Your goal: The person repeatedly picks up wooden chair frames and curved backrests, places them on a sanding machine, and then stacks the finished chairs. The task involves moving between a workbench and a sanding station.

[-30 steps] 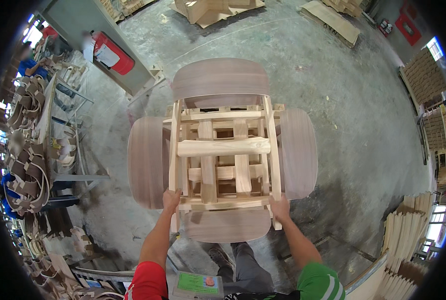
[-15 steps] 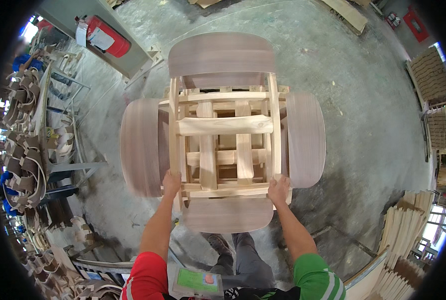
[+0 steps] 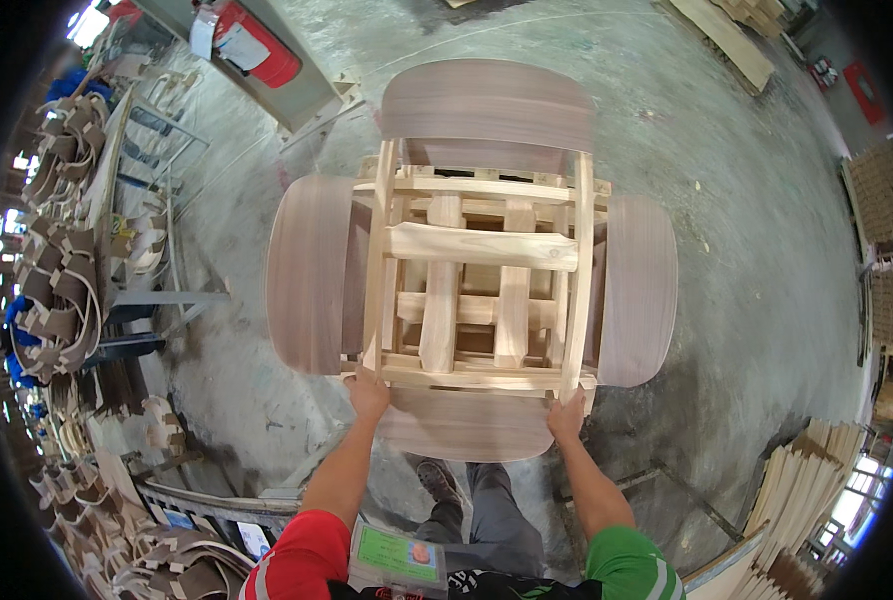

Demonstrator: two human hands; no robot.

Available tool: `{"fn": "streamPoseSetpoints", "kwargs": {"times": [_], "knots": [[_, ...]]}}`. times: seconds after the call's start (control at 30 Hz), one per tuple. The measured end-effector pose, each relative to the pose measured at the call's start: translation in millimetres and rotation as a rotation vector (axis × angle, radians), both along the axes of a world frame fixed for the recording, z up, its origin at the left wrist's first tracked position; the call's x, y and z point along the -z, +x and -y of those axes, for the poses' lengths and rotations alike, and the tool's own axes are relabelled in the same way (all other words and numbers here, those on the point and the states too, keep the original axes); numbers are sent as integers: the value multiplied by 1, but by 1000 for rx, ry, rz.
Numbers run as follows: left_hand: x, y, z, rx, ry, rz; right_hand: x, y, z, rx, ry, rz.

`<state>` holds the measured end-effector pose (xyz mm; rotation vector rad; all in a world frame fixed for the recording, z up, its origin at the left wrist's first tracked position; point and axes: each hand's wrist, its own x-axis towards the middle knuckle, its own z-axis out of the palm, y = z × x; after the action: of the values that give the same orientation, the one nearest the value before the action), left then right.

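My left hand (image 3: 369,397) and my right hand (image 3: 567,418) are closed round the near ends of two pale wooden posts. The posts belong to a chair back frame, with a pale crossbar (image 3: 482,247) between them and a curved brown backrest panel (image 3: 489,100) at the far end. This frame lies on top of a stack of similar frames laid crosswise. Their brown panels stick out at the left (image 3: 307,275), the right (image 3: 642,290) and the near side (image 3: 467,425). My fingertips are partly hidden by the posts.
A red fire extinguisher (image 3: 257,45) hangs on a grey column at the far left. Curved brown wooden parts (image 3: 62,290) pile up on a rack along the left. Pale wooden slats (image 3: 792,490) stand at the near right. My feet are on the concrete floor (image 3: 747,250) behind the stack.
The view has shifted, so the stack sits farther right in it. Both hands have come slightly nearer to me on the posts, and the top frame has shifted a little right against the stack.
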<state>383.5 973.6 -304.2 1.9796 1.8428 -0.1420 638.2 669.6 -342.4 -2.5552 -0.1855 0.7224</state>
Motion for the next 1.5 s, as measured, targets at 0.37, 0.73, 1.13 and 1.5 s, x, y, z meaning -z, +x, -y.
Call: {"fn": "streamPoseSetpoints", "kwargs": {"times": [0.37,0.73,1.13,1.5], "knots": [[10,-19,0,73,-103,-10,3,0,3,-26,56,25],[20,-20,0,48,-129,9,5,8,5,-28,33,-31],[27,-42,-4,65,-186,77,6,5,3,-39,102,-25],[45,-51,-7,133,-89,147,8,3,5,-25,150,-41]]}}
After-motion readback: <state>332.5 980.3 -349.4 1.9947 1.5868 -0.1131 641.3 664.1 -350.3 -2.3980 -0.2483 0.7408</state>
